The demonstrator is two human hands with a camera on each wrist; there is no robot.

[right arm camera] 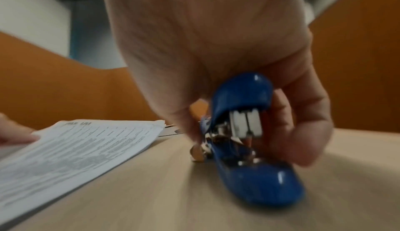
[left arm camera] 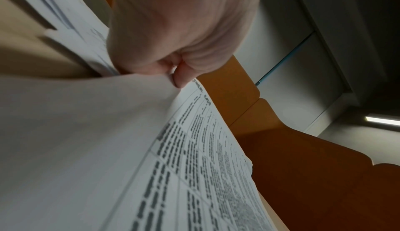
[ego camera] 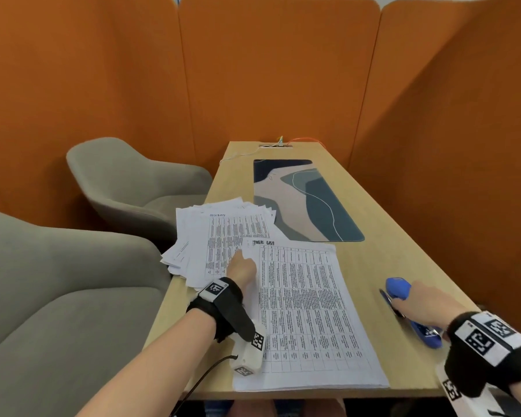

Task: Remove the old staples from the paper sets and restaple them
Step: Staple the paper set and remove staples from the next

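The right hand (ego camera: 422, 302) grips the blue stapler (right arm camera: 249, 142), its long axis pointing toward eleven o'clock on the surface (ego camera: 382, 257), while the left hand (ego camera: 243, 267) pinches the paper set's (ego camera: 310, 311) far-left corner.

We can barely read a handwritten heading, perhaps "TASK LIST", atop the white printed table sheet (ego camera: 301, 308); the rest blurs.

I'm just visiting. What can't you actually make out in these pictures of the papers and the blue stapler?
- Staple in the paper set: head view, too small; corner covered by left hand.
- Printed text: too small in head view, blurred in both wrist views.
- Stapler mouth: right wrist view, motion-blurred, partly behind right hand.
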